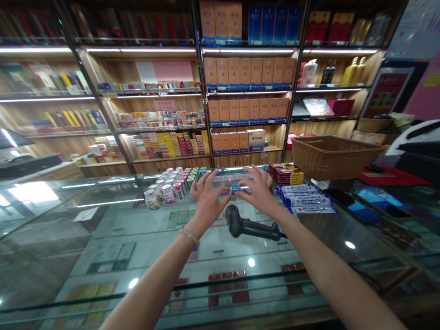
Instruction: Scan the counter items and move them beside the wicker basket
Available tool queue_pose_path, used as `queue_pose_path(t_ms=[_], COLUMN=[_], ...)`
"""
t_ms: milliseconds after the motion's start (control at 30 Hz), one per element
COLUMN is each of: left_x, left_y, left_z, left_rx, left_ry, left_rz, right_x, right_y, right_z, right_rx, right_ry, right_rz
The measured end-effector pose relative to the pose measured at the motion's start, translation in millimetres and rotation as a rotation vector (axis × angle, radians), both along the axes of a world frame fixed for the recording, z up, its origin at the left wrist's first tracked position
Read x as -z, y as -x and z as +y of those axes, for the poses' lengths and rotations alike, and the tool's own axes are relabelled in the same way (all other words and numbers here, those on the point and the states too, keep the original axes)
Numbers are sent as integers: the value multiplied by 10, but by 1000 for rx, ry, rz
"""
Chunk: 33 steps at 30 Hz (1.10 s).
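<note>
Over the glass counter [202, 243], a small blue, partly clear packet [235, 188] is pinched between my two hands. My left hand [209, 198] holds its left end with thumb and index finger, the other fingers raised. On its right end, the thumb and index finger of my right hand [259, 190] are closed. Just below the hands a black barcode scanner [252, 225] lies on the glass, its head to the left and its handle toward my right forearm. Small cans [168, 188] stand in rows left of my left hand. Blue-and-white wrapped packs [304, 198] lie right of my right hand.
Red and yellow packets [285, 173] are stacked behind the blue packs. A wicker basket [332, 156] sits at the right rear. Dark flat items [349, 201] lie on the right. Shelves of boxed goods [247, 112] line the wall behind.
</note>
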State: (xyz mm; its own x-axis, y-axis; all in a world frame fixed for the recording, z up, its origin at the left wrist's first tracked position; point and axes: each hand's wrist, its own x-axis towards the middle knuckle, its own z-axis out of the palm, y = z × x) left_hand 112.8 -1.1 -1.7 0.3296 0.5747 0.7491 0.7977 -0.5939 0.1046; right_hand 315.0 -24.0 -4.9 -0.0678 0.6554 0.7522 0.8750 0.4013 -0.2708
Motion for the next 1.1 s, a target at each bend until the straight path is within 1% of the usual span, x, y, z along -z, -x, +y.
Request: queue_pose_path(t_ms=[133, 267, 433, 533, 600, 733, 867, 1000, 1100], left_x=[-46, -132, -306, -398, -434, -457, -473, -481, -454], left_y=[-56, -155, -349, -515, -655, -982, -1287, -1509, -1631], left_z=[18, 25, 60, 92, 116, 187, 295, 415, 502], left_rx=[19, 14, 19, 19, 28, 40, 42, 41, 28], left_ry=[7, 26, 72, 107, 118, 130, 121, 115, 127], left_rz=[14, 5, 32, 39, 46, 50, 47, 45, 42], right_x=[10, -17, -154, -254, -307, -371, -396, -386, -361], right_y=[-20, -77, -227, -380, -513, -816, -1095, -1296, -1401], right_z=[19, 38, 70, 82, 87, 123, 222, 350, 453], right_rx=[7, 29, 83, 101, 114, 129, 170, 199, 207], right_ry=[-14, -16, 22, 47, 68, 98, 88, 94, 106], right_rz=[24, 50, 48, 23, 7, -29, -27, -9, -1])
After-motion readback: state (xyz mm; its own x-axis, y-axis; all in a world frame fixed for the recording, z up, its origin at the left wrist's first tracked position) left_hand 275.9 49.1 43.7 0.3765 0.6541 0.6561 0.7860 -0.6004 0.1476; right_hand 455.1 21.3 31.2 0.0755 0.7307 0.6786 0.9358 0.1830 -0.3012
